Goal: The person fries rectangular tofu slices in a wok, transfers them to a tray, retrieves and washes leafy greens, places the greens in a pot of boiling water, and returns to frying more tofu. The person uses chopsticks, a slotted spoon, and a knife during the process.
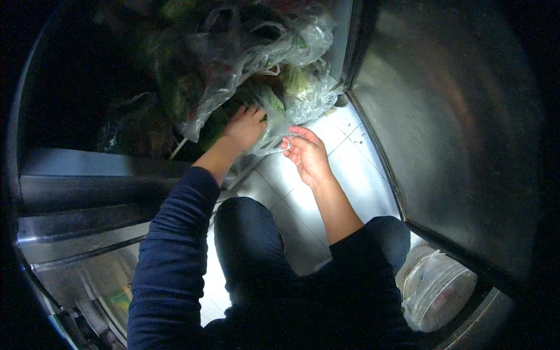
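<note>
My right hand [306, 153] pinches the edge of a clear plastic bag [273, 135] between thumb and fingers. Beside it, my left hand [246, 126] reaches in at the bag's mouth, against dark leafy greens. Its fingertips are partly lost in shadow and slightly smeared, so what they grip does not show. Green leaves [276, 104] show through the thin plastic just beyond both hands. Farther back, another clear bag [256, 61] lies crumpled over more vegetables, with a pale green leafy vegetable [294, 80] at its right.
The bags sit inside a dark cabinet with a metal front edge [93, 189] at left. A large metal door [455, 116] stands swung out on the right. White floor tiles [286, 175] lie below my hands. A round container wrapped in plastic [443, 291] stands at lower right.
</note>
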`<state>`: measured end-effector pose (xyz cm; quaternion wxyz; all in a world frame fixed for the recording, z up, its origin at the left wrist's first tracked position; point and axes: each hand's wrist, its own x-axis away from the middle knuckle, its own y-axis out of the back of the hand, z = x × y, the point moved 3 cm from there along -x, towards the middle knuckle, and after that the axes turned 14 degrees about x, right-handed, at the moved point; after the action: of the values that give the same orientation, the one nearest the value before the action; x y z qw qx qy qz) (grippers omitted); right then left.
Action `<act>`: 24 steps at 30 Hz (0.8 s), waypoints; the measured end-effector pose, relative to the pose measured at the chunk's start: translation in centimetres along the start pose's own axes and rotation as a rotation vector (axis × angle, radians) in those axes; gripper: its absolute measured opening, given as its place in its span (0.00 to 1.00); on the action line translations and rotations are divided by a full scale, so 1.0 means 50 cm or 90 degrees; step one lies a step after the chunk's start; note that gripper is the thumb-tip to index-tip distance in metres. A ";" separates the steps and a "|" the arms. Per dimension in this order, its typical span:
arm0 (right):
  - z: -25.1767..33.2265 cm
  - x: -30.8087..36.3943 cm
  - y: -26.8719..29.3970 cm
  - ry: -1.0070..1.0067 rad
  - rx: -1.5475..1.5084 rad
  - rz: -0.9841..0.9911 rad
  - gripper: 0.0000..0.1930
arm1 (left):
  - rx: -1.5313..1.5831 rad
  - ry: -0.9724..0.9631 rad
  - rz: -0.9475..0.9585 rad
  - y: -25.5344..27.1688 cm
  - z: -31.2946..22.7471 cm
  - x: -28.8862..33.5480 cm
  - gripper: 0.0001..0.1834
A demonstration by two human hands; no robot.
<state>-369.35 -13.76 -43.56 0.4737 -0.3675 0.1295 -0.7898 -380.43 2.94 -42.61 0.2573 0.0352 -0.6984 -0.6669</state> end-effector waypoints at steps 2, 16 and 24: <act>0.004 0.000 0.001 0.012 -0.001 0.011 0.17 | -0.020 -0.026 0.001 0.006 -0.003 0.001 0.16; 0.019 0.012 -0.006 -0.002 0.032 -0.007 0.17 | 0.134 0.267 0.049 -0.040 0.075 -0.024 0.28; 0.017 0.001 -0.006 -0.006 0.014 -0.002 0.19 | 0.438 0.298 -0.168 -0.100 0.213 -0.016 0.40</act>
<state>-368.97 -13.51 -42.77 0.4770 -0.3661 0.1180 -0.7903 -385.53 12.42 -47.36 0.2942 0.3581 -0.7924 -0.3966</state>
